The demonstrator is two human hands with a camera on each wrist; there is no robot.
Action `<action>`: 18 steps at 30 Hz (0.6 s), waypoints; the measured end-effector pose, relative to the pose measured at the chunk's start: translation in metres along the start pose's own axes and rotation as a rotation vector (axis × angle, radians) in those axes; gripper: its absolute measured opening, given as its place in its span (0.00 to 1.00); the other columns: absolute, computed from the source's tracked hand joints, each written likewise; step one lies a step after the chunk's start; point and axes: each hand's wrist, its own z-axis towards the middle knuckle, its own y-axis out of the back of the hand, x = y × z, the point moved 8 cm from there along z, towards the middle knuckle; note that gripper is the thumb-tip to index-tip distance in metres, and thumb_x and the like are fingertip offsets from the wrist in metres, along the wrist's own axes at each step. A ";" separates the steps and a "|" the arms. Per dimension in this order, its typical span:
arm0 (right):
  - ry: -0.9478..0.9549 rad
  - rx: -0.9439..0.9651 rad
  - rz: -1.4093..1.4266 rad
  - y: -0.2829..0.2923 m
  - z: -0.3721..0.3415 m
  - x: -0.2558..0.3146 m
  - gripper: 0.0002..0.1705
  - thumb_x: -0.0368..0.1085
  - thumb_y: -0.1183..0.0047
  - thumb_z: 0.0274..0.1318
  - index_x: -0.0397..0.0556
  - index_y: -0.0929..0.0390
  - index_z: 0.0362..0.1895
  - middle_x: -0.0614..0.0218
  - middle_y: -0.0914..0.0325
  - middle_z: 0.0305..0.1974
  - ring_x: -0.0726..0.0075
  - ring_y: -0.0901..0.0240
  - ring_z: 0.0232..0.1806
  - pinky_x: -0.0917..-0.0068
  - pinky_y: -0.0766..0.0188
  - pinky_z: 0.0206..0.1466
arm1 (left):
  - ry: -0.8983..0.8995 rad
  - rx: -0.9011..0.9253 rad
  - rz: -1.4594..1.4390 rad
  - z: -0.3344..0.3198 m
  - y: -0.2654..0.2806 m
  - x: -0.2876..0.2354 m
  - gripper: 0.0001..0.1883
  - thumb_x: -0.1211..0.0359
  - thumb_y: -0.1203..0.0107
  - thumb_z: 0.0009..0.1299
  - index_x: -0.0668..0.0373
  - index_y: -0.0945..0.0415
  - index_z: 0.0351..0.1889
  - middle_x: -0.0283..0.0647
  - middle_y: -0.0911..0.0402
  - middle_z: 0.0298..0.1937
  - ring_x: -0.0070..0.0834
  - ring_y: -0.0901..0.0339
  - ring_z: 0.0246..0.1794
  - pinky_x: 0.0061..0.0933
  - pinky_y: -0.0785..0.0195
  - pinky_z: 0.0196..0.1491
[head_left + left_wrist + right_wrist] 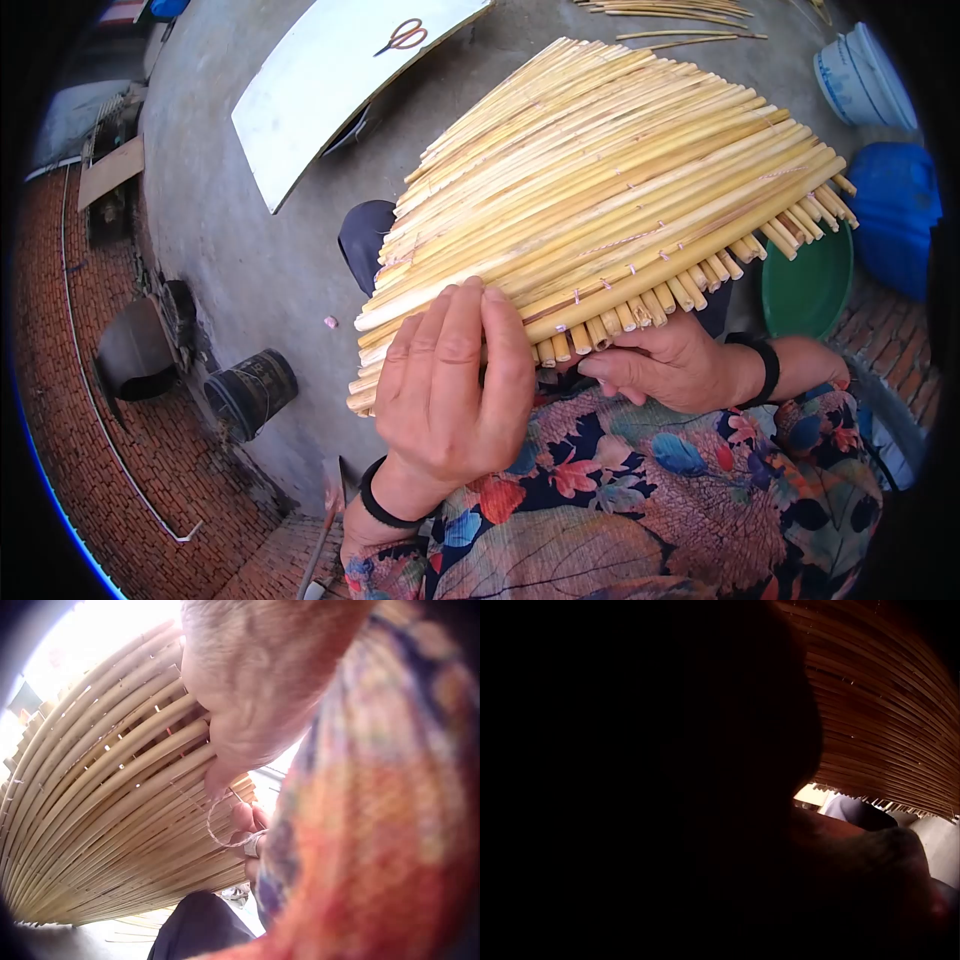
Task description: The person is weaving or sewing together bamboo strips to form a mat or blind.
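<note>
A fan-shaped mat of straw-coloured stalks (600, 190), stitched with small pinkish threads, lies tilted across the person's lap. The left hand (450, 365) grips its near left edge, fingers over the top and thumb against the underside. Under the near edge is the right hand (670, 365), its fingertips hidden from the head view. Seen from the left wrist, the right fingers (244, 817), one wearing a metal ring (252, 846), pinch a twisted thread (212, 829) that loops below the stalks. Deep shadow covers most of the right wrist view, where the mat's underside (885, 712) shows.
A white board (340, 80) bearing scissors (402, 36) stands ahead on the left. Loose stalks (690, 38) lie on the floor beyond. Right of the mat are a white bucket (865, 78), a blue container (895, 215) and a green basin (810, 285); a black bucket (250, 393) stands left.
</note>
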 end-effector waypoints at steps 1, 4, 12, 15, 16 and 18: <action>0.171 -0.069 -0.124 0.002 -0.002 0.013 0.13 0.33 0.51 0.63 0.39 0.26 0.49 0.63 0.22 0.38 0.76 0.25 0.30 0.79 0.28 0.31 | -0.003 -0.012 -0.005 0.000 0.002 0.000 0.09 0.76 0.51 0.63 0.72 0.25 0.38 0.52 0.21 0.35 0.39 0.20 0.33 0.34 0.25 0.36; 0.265 -0.199 -0.377 0.011 -0.004 0.025 0.11 0.30 0.48 0.59 0.39 0.25 0.45 0.62 0.20 0.35 0.70 0.23 0.32 0.75 0.27 0.35 | -0.002 -0.029 0.000 0.004 -0.002 -0.002 0.09 0.75 0.51 0.63 0.72 0.25 0.38 0.52 0.21 0.35 0.39 0.20 0.33 0.34 0.25 0.37; 0.197 -0.390 -0.180 0.023 -0.006 0.010 0.08 0.28 0.46 0.57 0.38 0.23 0.40 0.65 0.23 0.27 0.74 0.24 0.25 0.78 0.29 0.29 | -0.049 -0.081 0.036 0.012 -0.013 -0.009 0.09 0.74 0.53 0.64 0.71 0.26 0.37 0.50 0.22 0.34 0.39 0.21 0.33 0.34 0.26 0.37; 0.179 -0.434 -0.143 0.026 -0.009 0.004 0.08 0.28 0.47 0.57 0.38 0.23 0.40 0.67 0.26 0.24 0.78 0.27 0.22 0.81 0.31 0.25 | -0.068 -0.053 0.034 0.016 -0.015 -0.013 0.10 0.74 0.53 0.64 0.72 0.27 0.38 0.50 0.23 0.34 0.38 0.21 0.33 0.34 0.27 0.36; 0.212 -0.445 -0.126 0.026 -0.011 0.004 0.08 0.28 0.47 0.58 0.37 0.23 0.40 0.68 0.27 0.24 0.80 0.28 0.22 0.82 0.32 0.24 | -0.070 -0.031 0.033 0.015 -0.017 -0.013 0.10 0.74 0.54 0.64 0.72 0.27 0.38 0.50 0.23 0.34 0.38 0.21 0.34 0.34 0.27 0.36; 0.250 -0.463 -0.200 0.030 -0.014 0.008 0.07 0.27 0.49 0.59 0.36 0.24 0.40 0.65 0.26 0.26 0.78 0.27 0.23 0.81 0.31 0.25 | -0.075 -0.020 0.034 0.015 -0.020 -0.014 0.10 0.74 0.54 0.64 0.72 0.27 0.38 0.49 0.23 0.34 0.38 0.21 0.34 0.34 0.27 0.36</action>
